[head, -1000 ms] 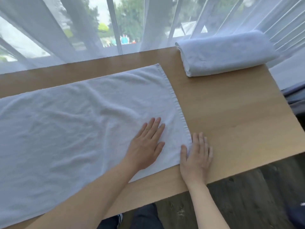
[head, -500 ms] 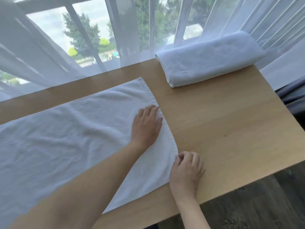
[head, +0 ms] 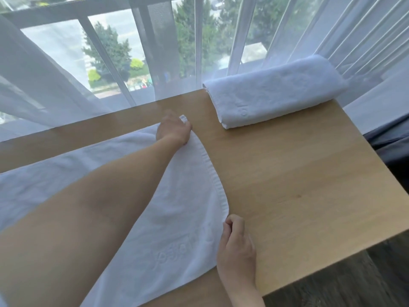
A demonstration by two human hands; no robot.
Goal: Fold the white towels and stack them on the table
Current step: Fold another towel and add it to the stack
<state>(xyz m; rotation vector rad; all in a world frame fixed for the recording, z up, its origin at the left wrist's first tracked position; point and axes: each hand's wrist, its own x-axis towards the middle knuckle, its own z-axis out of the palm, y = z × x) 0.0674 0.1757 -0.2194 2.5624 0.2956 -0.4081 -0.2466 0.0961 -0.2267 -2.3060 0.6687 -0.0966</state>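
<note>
Curtained window [head: 137,63] behind a wooden surface [head: 298,185]. I see the flat towel [head: 181,207], white, soft and limp, spread across the surface's left; it should lift best by its hemmed corners. Folded towel [head: 274,94] lies at the far right edge. My left hand [head: 173,130] grips the far corner; my right hand [head: 235,247] pinches the near one.

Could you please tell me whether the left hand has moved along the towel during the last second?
Yes. The left hand has moved away from the near table edge, along the towel hem to its far corner, closer to the folded towel.
</note>
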